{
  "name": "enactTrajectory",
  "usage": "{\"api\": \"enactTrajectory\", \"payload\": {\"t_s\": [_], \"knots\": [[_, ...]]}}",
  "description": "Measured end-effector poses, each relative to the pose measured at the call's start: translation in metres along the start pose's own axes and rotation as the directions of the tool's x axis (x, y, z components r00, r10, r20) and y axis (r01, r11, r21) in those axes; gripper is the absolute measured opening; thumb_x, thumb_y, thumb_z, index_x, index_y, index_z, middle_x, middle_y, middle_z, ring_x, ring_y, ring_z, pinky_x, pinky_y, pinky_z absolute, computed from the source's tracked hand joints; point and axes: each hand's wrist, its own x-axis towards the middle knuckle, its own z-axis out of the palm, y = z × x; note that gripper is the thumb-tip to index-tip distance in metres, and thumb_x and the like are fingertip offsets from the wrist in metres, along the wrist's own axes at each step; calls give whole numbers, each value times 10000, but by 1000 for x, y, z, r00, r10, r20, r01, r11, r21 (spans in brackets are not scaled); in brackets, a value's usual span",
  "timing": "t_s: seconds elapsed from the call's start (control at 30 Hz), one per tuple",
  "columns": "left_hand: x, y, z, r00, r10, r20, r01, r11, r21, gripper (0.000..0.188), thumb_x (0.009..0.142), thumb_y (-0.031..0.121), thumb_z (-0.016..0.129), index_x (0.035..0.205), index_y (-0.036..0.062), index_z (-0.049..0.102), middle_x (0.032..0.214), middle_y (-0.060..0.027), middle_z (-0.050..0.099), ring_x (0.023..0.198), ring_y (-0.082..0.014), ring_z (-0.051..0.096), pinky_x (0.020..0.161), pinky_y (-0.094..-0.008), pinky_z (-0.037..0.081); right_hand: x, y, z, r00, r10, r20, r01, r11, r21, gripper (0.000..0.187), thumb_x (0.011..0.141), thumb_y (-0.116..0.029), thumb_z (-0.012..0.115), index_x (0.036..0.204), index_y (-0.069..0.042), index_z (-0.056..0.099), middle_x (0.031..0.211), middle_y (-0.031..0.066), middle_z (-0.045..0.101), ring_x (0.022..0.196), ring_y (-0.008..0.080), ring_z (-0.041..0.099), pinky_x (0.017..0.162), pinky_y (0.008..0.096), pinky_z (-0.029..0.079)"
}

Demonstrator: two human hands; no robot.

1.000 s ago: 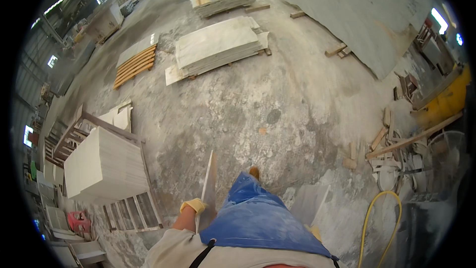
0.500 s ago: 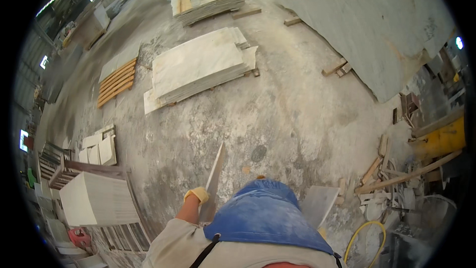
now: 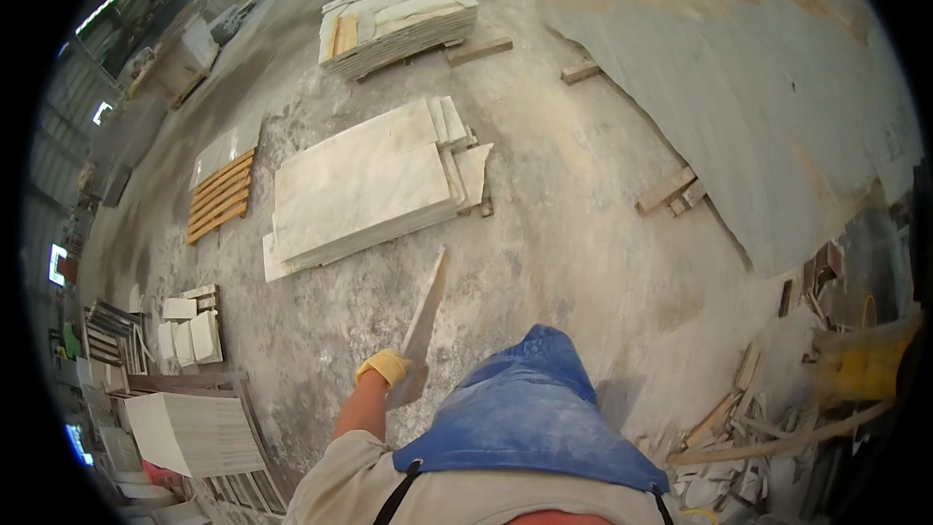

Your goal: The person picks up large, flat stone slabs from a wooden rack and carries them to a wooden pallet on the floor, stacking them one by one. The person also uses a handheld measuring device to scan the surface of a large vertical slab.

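My left hand (image 3: 387, 367), in a yellow glove, is closed on the edge of a long, pointed stone offcut (image 3: 422, 323). The piece hangs beside my left leg, its narrow tip pointing forward over the dusty floor. Part of the fingers is hidden behind the glove's back and the stone. My right hand does not show; a blue apron (image 3: 525, 408) covers the middle of my body.
Ahead lies a low stack of pale slabs (image 3: 360, 185), with another slab stack (image 3: 398, 24) farther off. A wooden pallet (image 3: 222, 196) sits left. At right are a large grey slab (image 3: 739, 126), timber blocks (image 3: 667, 192) and broken stone scraps (image 3: 719, 481). Cut panels (image 3: 194, 435) stand near left.
I have moved forward, and the slab stacks now appear nearer. The offcut is still in my left hand. A flat slab piece seen by my right side no longer shows.
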Motion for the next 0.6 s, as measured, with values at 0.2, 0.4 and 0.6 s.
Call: {"api": "enactTrajectory", "payload": {"t_s": [0.2, 0.4, 0.6], "knots": [[48, 104, -82, 989, -74, 124, 64, 994, 85, 611, 947, 507, 613, 1312, 25, 699, 1274, -250, 706, 1202, -400, 683, 981, -498, 528, 131, -130, -110, 998, -55, 19, 56, 996, -74, 627, 860, -493, 718, 985, 121, 742, 1022, 388, 698, 1041, 538, 680, 908, 533, 532], [169, 150, -106, 944, -115, 309, 78, 989, 129, 534, 964, 443, 573, 1340, 89, 705, 1369, -200, 676, 1272, -376, 650, 1025, -489, 516, 190, -349, -269, 995, -101, -15, 99, 991, -89, 626, 893, -483, 712, 1076, 115, 727, 1062, 389, 693, 1077, 533, 672, 916, 542, 527], [289, 219, -201, 965, -73, 250, 51, 994, 96, 531, 968, 437, 547, 1334, 88, 709, 1353, -199, 685, 1276, -374, 648, 1038, -483, 515, 273, -499, -360, 989, -126, -76, 118, 987, -108, 630, 890, -470, 721, 1146, 106, 711, 1122, 386, 685, 1140, 512, 658, 939, 527, 525]]}}
